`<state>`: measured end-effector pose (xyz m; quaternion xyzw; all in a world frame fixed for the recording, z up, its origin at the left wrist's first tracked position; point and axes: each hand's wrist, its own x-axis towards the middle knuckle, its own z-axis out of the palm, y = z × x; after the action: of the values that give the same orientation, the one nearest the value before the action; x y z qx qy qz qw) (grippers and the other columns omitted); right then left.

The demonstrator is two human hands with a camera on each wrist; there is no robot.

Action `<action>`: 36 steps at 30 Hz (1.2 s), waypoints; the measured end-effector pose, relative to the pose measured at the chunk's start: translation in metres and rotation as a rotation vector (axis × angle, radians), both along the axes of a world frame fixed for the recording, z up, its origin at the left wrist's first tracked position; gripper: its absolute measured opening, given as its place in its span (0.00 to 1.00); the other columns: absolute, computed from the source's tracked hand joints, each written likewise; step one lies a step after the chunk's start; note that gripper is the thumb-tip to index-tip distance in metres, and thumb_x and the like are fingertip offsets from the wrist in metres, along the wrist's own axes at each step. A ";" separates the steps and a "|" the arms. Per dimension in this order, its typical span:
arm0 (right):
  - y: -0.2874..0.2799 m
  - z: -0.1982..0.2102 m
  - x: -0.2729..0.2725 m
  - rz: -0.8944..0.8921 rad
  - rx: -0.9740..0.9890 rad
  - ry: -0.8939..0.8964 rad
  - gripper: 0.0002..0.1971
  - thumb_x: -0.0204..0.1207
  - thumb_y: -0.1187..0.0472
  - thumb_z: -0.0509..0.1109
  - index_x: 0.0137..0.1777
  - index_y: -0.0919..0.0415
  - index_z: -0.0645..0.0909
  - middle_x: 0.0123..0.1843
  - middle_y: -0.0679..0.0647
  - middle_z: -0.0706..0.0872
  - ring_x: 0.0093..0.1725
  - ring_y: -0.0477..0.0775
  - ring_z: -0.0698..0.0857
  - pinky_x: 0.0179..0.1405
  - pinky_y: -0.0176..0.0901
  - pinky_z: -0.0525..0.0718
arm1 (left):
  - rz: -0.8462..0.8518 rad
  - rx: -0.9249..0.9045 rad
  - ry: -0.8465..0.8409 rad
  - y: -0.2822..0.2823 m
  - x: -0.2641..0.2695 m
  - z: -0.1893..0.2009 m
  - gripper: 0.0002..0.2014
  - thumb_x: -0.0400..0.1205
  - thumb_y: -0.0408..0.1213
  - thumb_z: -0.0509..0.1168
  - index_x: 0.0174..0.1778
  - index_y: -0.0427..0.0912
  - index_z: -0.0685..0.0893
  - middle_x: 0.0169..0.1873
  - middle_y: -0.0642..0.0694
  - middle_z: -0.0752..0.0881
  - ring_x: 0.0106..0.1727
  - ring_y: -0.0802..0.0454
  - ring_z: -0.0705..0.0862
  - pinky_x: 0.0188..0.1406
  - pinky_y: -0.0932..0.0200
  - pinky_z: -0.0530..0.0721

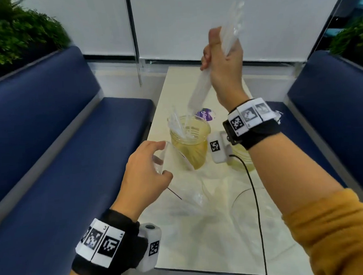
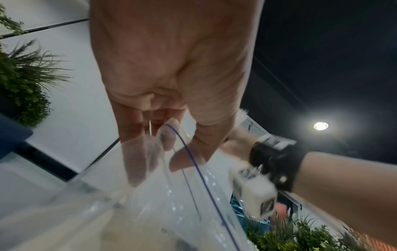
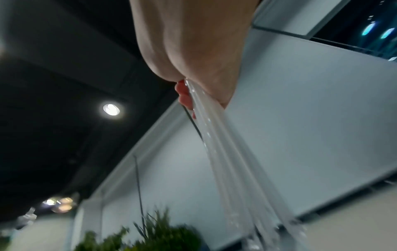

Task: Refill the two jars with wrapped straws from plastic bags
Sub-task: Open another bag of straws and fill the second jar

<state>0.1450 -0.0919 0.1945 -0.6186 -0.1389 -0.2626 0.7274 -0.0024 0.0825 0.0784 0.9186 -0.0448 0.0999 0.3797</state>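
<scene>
My right hand (image 1: 222,58) is raised over the table and grips a bundle of wrapped straws (image 1: 201,89) in its fist. The bundle slants down to the left, its lower end just above the mouth of a clear yellowish jar (image 1: 189,145). A few straws stand in that jar. A second jar (image 1: 242,161) is partly hidden behind my right wrist. My left hand (image 1: 154,162) pinches the open rim of a clear plastic bag (image 1: 188,188) that lies on the table. In the left wrist view my left hand (image 2: 171,152) holds the plastic bag (image 2: 171,208) by its blue-lined edge. The right wrist view shows my right hand (image 3: 189,81) clamped on the straws (image 3: 227,161).
The pale table (image 1: 177,84) stands between two blue benches (image 1: 55,145) (image 1: 333,98). A purple sticker (image 1: 206,114) lies behind the jars. Another clear bag (image 1: 263,208) lies at the near right. A black cable (image 1: 256,207) runs across the table. Plants (image 1: 10,35) sit behind the left bench.
</scene>
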 end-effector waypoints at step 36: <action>0.035 -0.121 -0.104 0.386 -1.739 0.691 0.13 0.87 0.56 0.63 0.64 0.61 0.83 0.59 0.58 0.86 0.60 0.62 0.85 0.50 0.45 0.82 | -0.104 -0.030 -0.037 -0.005 0.015 -0.003 0.34 0.73 0.22 0.67 0.77 0.44 0.77 0.67 0.55 0.77 0.55 0.57 0.84 0.41 0.80 0.77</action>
<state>0.0414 -0.0569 0.0734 -0.9523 -0.1627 0.2544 0.0446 0.0126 0.0779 0.0750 0.9072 -0.0980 0.0974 0.3974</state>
